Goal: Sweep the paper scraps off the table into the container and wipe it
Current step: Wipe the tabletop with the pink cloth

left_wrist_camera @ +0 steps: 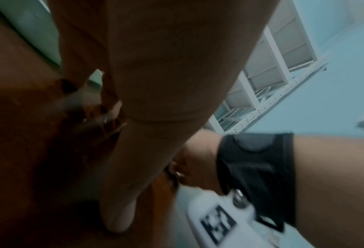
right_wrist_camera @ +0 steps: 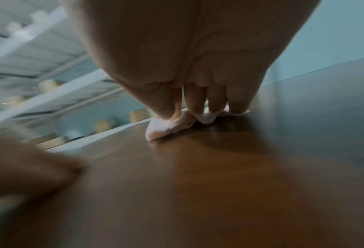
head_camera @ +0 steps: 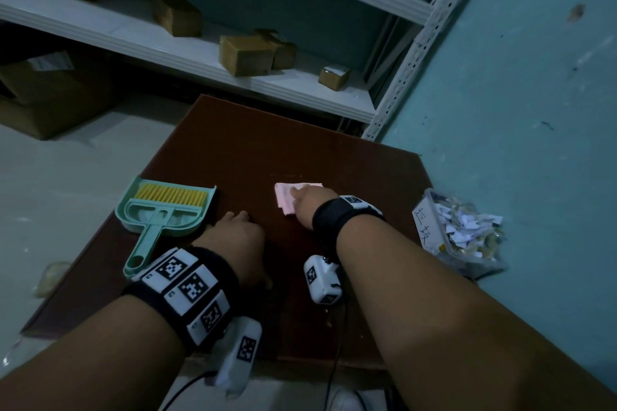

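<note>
Pressing pink cloth [head_camera: 288,200] flat on table [head_camera: 240,150] with straight right hand [head_camera: 309,205] fingers; left hand [head_camera: 238,237] rests near dustpan [head_camera: 160,213], grip unclear. Scraps [head_camera: 464,227] in container [head_camera: 430,233], right edge.

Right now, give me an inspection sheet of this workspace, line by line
Surface: dark brown table, no scraps seen on it.
Job's things: pink cloth flat on table; clear container at the right edge, full of paper scraps; green dustpan with brush lying at left.
Clutter: nothing seen on table.
Grippers: right hand presses cloth with straight fingers; left hand rests on table beside dustpan.
Cables: black cables hang from wrist cameras.
Surroundings: white shelves with cardboard boxes, teal wall.
</note>
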Action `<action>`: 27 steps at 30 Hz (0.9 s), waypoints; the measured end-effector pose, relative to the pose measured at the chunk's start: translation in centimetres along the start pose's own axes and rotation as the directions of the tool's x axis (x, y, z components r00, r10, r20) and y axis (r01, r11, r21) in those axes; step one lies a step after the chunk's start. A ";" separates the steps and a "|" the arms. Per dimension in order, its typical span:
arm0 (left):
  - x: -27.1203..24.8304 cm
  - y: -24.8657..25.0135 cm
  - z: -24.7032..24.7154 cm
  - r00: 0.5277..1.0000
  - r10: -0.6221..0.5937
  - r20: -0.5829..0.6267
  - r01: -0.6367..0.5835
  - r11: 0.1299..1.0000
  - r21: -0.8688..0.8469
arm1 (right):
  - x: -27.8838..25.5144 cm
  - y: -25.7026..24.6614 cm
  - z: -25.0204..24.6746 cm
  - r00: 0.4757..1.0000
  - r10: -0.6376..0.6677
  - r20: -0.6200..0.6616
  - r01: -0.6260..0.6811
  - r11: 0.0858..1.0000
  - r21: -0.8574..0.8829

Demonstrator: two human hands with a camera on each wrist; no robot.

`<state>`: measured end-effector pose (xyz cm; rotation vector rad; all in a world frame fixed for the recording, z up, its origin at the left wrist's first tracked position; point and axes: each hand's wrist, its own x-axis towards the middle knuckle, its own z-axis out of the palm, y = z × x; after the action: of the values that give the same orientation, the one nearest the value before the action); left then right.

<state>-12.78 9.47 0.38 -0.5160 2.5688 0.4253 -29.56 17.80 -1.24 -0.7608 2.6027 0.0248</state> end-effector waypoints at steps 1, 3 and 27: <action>-0.1 0.0 -0.1 1.000 0.014 0.014 -0.014 1.000 -0.013 | -0.2 0.8 -0.4 0.998 0.053 0.033 -0.053 0.999 -0.011; 0.2 0.1 0.0 1.000 -0.004 0.031 0.004 1.000 0.003 | -0.4 2.9 -1.0 0.989 0.138 0.051 -0.136 0.990 -0.041; -0.6 0.1 0.0 0.999 0.017 0.033 -0.018 0.999 0.044 | -1.5 12.3 -0.1 0.919 0.395 -0.003 -0.362 0.840 -0.404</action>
<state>-12.34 9.77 0.72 -0.4677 2.5474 0.3793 -34.87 28.96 -1.75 -0.3390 2.6564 0.7085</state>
